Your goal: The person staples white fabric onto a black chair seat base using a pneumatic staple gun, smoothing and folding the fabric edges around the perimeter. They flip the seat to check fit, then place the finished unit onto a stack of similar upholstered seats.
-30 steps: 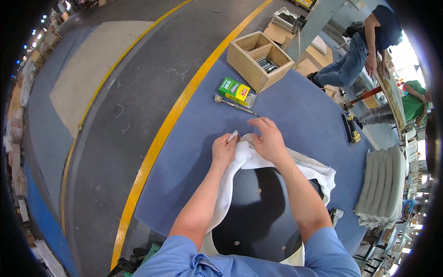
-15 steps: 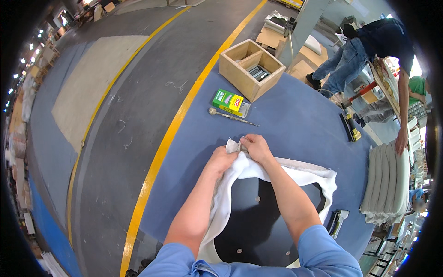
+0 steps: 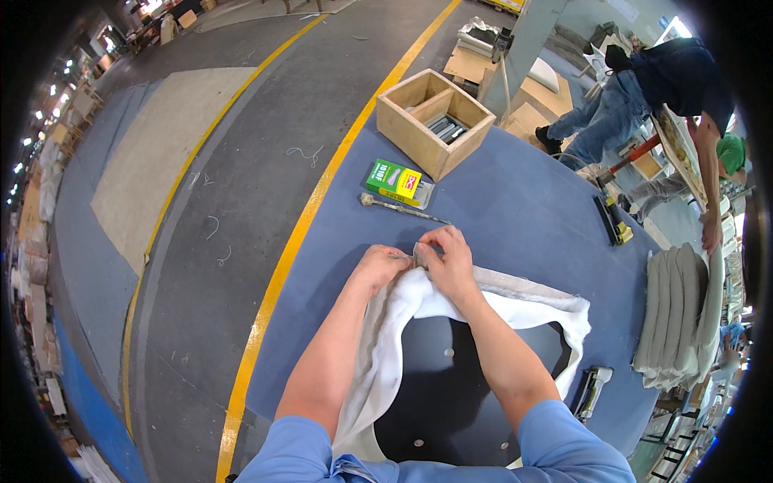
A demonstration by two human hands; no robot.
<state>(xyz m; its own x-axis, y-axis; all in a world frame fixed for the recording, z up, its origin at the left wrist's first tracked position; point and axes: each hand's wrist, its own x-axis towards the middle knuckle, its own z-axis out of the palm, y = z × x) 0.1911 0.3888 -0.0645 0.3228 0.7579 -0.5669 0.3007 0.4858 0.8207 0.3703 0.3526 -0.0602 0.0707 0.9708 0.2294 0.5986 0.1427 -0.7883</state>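
On the blue-grey table before me lies a black panel (image 3: 431,362) edged with white padding (image 3: 392,342) and a grey-beige fabric cover (image 3: 523,287). At its far left corner my left hand (image 3: 382,266) pinches the fabric edge. Close beside it, my right hand (image 3: 448,259) is closed on the same cover, thumb and fingers pressed together. A small upright fold of fabric shows between the two hands. Both forearms reach across the panel, the right one covering part of the padding.
Beyond my hands lie a thin pointed tool (image 3: 403,208), a green and yellow box (image 3: 394,179) and a divided wooden box (image 3: 412,145) holding metal strips. To the right are staple guns (image 3: 592,393) (image 3: 613,221) and stacked grey cushions (image 3: 675,314). A co-worker (image 3: 668,76) bends nearby.
The raised fabric flap at the corner has been folded down between my hands. My left hand has shifted slightly up, and my right hand's fingers have drawn in closer. The co-worker's arm has moved slightly.
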